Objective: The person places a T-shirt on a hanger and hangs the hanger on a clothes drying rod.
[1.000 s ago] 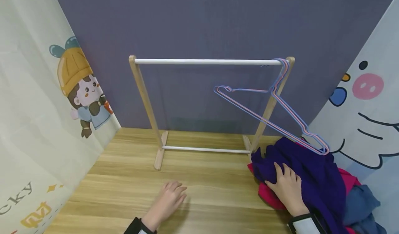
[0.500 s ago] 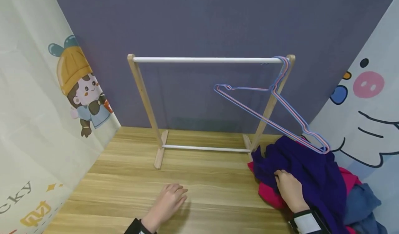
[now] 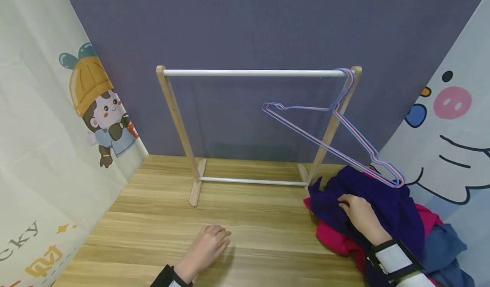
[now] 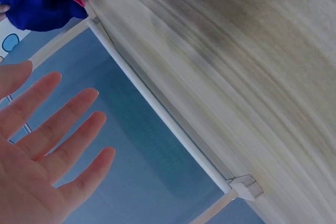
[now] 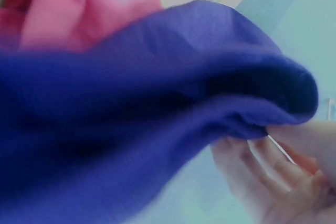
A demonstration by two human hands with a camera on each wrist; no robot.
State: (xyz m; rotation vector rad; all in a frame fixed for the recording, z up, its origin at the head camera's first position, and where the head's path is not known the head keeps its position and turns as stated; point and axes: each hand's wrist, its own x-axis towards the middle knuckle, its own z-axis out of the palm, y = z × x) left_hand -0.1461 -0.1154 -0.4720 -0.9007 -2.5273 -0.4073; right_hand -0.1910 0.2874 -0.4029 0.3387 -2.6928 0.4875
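Observation:
A dark purple garment lies bunched on top of a heap of clothes at the right of the table. My right hand pinches its near left part between thumb and fingers; in the right wrist view the purple cloth hangs in a fold from the fingertips. Its kind cannot be made out. Red cloth and blue cloth show from under it. My left hand hovers over the front middle of the table, holding nothing, its fingers spread in the left wrist view.
A clothes rack with wooden sides and white bars stands at the back. Several blue and pink hangers hang at its right end, above the heap. Printed curtains flank the wooden table, with a grey-blue wall behind.
My right hand has gone from spread fingers on the purple garment to pinching it, and its wrist has turned and shifted right, lifting the cloth slightly. My left hand has barely moved.

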